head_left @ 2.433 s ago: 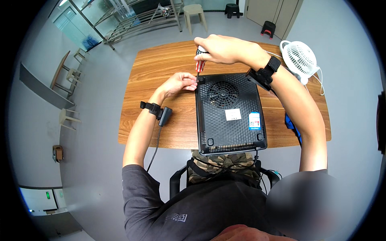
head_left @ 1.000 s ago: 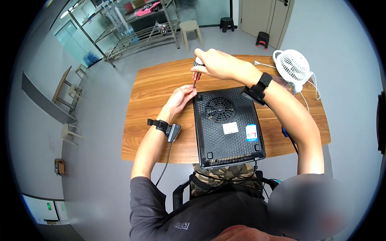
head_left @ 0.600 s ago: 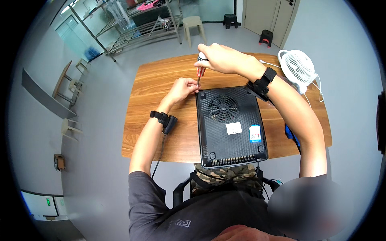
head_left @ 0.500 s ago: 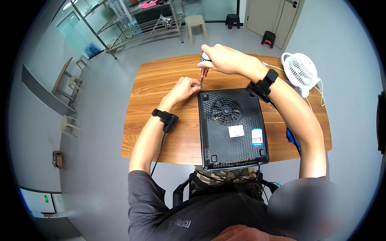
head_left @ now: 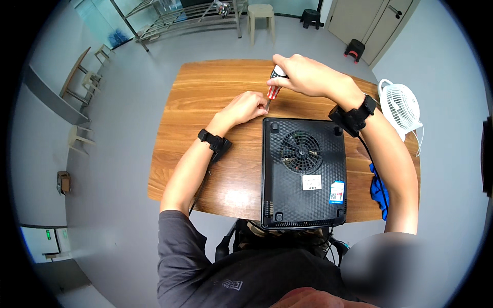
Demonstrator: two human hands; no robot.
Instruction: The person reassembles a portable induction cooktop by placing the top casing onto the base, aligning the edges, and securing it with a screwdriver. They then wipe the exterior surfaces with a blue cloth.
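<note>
My right hand is closed around the handle of a screwdriver, which has a red-and-white striped, dark-and-white patterned grip. Its shaft points down, just beyond the far left corner of a flat black appliance, like an induction cooker lying underside up. At the shaft's tip, the fingers of my left hand are pinched together. Whatever sits between those fingertips is too small to make out. The appliance's underside shows a round fan grille, corner feet and two stickers.
A white fan with a cable stands at the table's right edge. Blue cloth lies at the right, partly behind my right forearm. The wooden table carries everything. Stools and a metal rack stand beyond it.
The whole view has shifted, so the table and appliance sit differently in the picture. Both hands and the screwdriver tip are slightly farther from the appliance's corner. Both grips look the same.
</note>
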